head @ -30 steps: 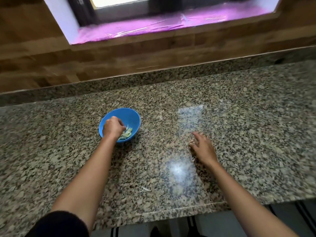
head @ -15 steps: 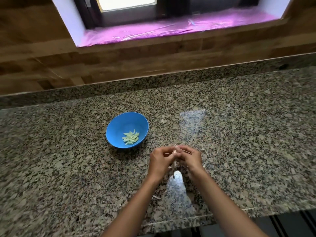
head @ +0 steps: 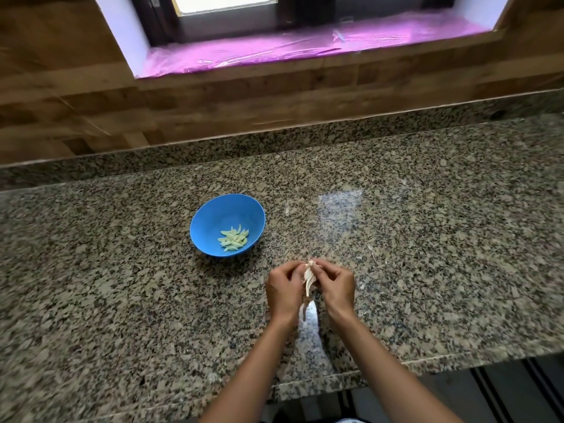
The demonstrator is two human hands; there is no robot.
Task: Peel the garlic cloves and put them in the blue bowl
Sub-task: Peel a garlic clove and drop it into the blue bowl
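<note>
Head view, looking down at a speckled granite counter (head: 122, 285). Both hands meet just above its near-centre part. The left hand (head: 283, 288) and the right hand (head: 335, 285) each have fingers curled inward, pinching one garlic clove (head: 309, 274) between them. The clove is pale, held at fingertip level; its exact outline is hard to make out because the fingers cover its sides. A strip of papery skin (head: 306, 303) hangs down from it between the two wrists — thin, off-white, darker toward its lower end.

The blue bowl (head: 213, 215) stands on the counter up and to the left of the hands, well apart from them, not touched. Inside it, toward the near right of its floor, lies a small heap of peeled cloves (head: 233, 238), pale yellow-green; the count cannot be read.

A few small pale flecks (head: 370, 248) lie on the granite to the right of the hands — too small to identify against the stone pattern. A bright window glare sits on the polished surface near the hands.

Behind the counter: a wood-pattern wall (head: 274, 96) and a window sill under pink film (head: 305, 47). Both forearms are cut off by the bottom edge.
</note>
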